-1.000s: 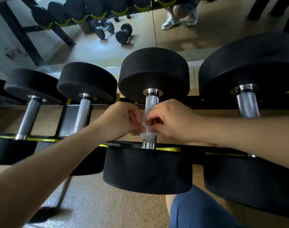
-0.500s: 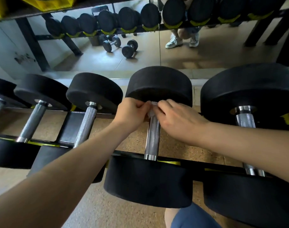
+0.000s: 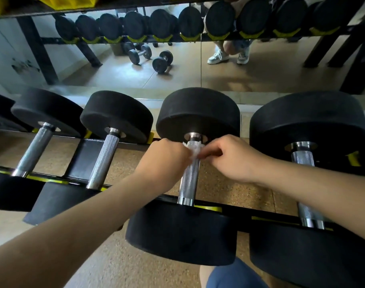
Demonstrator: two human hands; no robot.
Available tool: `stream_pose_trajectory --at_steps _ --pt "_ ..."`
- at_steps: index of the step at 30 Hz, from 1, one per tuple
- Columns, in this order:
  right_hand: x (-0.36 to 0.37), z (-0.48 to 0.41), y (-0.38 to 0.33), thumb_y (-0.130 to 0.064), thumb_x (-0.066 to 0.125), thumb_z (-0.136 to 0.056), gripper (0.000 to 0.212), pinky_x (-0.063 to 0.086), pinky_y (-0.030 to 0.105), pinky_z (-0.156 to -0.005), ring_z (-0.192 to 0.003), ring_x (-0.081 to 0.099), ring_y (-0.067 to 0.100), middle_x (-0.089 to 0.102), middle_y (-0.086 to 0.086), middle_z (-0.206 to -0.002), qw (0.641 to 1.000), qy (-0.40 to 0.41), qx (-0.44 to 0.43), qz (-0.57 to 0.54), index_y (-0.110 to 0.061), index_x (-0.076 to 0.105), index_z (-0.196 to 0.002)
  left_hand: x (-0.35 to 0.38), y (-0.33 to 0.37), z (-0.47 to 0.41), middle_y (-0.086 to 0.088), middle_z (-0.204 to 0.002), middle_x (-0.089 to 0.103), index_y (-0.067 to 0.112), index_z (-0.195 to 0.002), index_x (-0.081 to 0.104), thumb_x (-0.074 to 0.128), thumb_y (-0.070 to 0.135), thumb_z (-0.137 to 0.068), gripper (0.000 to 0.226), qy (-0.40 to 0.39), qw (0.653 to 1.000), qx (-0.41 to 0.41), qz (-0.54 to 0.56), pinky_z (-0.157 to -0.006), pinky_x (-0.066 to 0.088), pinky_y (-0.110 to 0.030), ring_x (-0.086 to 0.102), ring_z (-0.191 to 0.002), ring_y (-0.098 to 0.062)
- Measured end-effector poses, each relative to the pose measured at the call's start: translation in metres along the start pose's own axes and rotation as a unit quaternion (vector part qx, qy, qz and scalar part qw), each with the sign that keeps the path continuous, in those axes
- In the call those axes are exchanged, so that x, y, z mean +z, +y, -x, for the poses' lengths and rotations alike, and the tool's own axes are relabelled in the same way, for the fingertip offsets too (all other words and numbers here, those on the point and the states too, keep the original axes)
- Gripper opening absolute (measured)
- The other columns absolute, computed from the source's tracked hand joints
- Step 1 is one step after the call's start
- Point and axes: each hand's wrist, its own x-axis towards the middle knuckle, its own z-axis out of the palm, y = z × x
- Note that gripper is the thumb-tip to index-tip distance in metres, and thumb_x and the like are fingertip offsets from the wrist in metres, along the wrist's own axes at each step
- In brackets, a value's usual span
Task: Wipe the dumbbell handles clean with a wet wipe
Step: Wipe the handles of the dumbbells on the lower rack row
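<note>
A black dumbbell with a knurled chrome handle lies across the rack in the middle of the view. A white wet wipe is wrapped over the far end of that handle, just below the far weight head. My left hand pinches the wipe from the left side. My right hand pinches it from the right. Both sets of fingers curl round the wipe and meet over the handle. The bare lower part of the handle shows down to the near head.
More dumbbells lie side by side on the black and yellow rack: two smaller handles to the left, a larger one to the right. A mirror stands behind the rack. My knee is at the bottom edge.
Both hands slid the wipe from the near end of the handle up to its far end. They now sit slightly lower than half a second ago, and the view has shifted.
</note>
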Motion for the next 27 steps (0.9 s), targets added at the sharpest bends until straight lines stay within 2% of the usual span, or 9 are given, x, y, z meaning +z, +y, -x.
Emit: stream_pose_trajectory --at_steps 5,7,12,16,19,21,24,25,27 --pt "0.006 -0.006 -0.005 -0.014 0.063 -0.090 0.019 0.049 0.025 -0.082 -0.092 0.059 0.011 0.062 -0.009 -0.093 0.995 0.071 0.003 -0.068 -0.019 0.065 -0.108 0.002 -0.006 -0.018 0.000 -0.075 0.069 0.018 -0.086 0.075 0.063 0.040 -0.089 0.025 0.031 0.955 -0.162 0.247 -0.058 0.040 -0.025 0.061 -0.071 -0.017" --pt "0.008 -0.004 -0.006 -0.011 0.059 -0.092 0.018 0.048 0.024 -0.076 -0.088 0.060 0.013 0.062 -0.008 -0.090 0.997 0.063 0.002 -0.036 -0.019 0.066 -0.107 0.004 -0.004 -0.023 0.000 -0.076 0.067 0.019 -0.079 0.068 0.068 0.034 -0.086 0.017 0.039 0.954 -0.173 0.241 -0.061 0.039 -0.026 0.060 -0.074 -0.019" --pt "0.016 0.010 -0.014 0.003 0.061 -0.087 0.015 0.057 0.034 -0.073 -0.077 0.072 0.022 0.073 0.009 -0.080 0.986 -0.112 0.034 -0.121 -0.011 0.065 -0.093 0.001 -0.010 0.001 0.007 -0.055 0.059 0.020 -0.068 0.060 0.076 0.025 -0.077 0.019 -0.134 0.954 -0.133 0.232 -0.059 0.044 -0.025 0.059 -0.062 -0.011" --pt "0.018 0.006 -0.023 -0.020 0.075 -0.082 0.007 0.049 0.020 -0.064 -0.068 0.065 0.009 0.070 -0.002 -0.075 0.988 -0.140 -0.030 0.059 -0.018 0.068 -0.082 -0.003 -0.010 0.010 0.009 -0.040 0.056 0.013 -0.075 0.064 0.075 0.021 -0.079 0.014 -0.245 0.925 -0.099 0.274 -0.055 0.045 -0.021 0.055 -0.043 -0.006" --pt "0.019 0.003 -0.028 -0.031 0.074 -0.082 0.013 0.046 0.025 -0.064 -0.071 0.058 0.010 0.062 -0.007 -0.073 0.983 -0.079 -0.079 0.145 -0.026 0.063 -0.077 0.000 -0.018 0.019 0.007 -0.050 0.062 0.020 -0.076 0.064 0.074 0.023 -0.081 0.012 -0.205 0.920 -0.099 0.318 -0.061 0.048 -0.023 0.057 -0.052 -0.008" --pt "0.015 -0.003 -0.035 -0.025 0.075 -0.082 0.014 0.045 0.023 -0.064 -0.071 0.057 0.007 0.061 -0.008 -0.080 0.994 -0.052 -0.078 0.061 -0.024 0.061 -0.082 0.003 -0.029 0.029 -0.004 -0.071 0.069 0.015 -0.086 0.068 0.068 0.012 -0.087 0.003 -0.137 0.859 -0.146 0.471 -0.068 0.053 -0.027 0.061 -0.062 -0.011" --pt "0.006 -0.016 -0.050 -0.010 0.078 -0.078 0.026 0.051 0.019 -0.064 -0.072 0.066 0.007 0.071 0.002 -0.090 0.978 -0.073 -0.032 -0.192 -0.020 0.064 -0.097 -0.001 -0.040 0.044 -0.013 -0.080 0.068 0.010 -0.087 0.072 0.056 0.005 -0.094 0.018 -0.039 0.668 -0.218 0.711 -0.073 0.051 -0.029 0.061 -0.067 -0.015" --pt "0.006 -0.018 -0.057 -0.006 0.075 -0.080 0.025 0.051 0.018 -0.064 -0.072 0.068 0.008 0.073 0.005 -0.088 0.972 -0.074 -0.027 -0.223 -0.017 0.066 -0.100 -0.001 -0.041 0.049 -0.012 -0.080 0.068 0.014 -0.081 0.074 0.055 0.011 -0.095 0.024 -0.017 0.638 -0.230 0.735 -0.075 0.049 -0.030 0.059 -0.069 -0.016" --pt "0.007 -0.023 -0.070 -0.002 0.069 -0.085 0.017 0.050 0.016 -0.061 -0.069 0.069 0.009 0.074 0.006 -0.082 0.969 -0.076 -0.028 -0.233 -0.010 0.071 -0.099 -0.002 -0.043 0.057 -0.013 -0.088 0.071 0.018 -0.080 0.077 0.056 0.032 -0.094 0.028 0.009 0.634 -0.232 0.738 -0.079 0.047 -0.033 0.058 -0.080 -0.021"
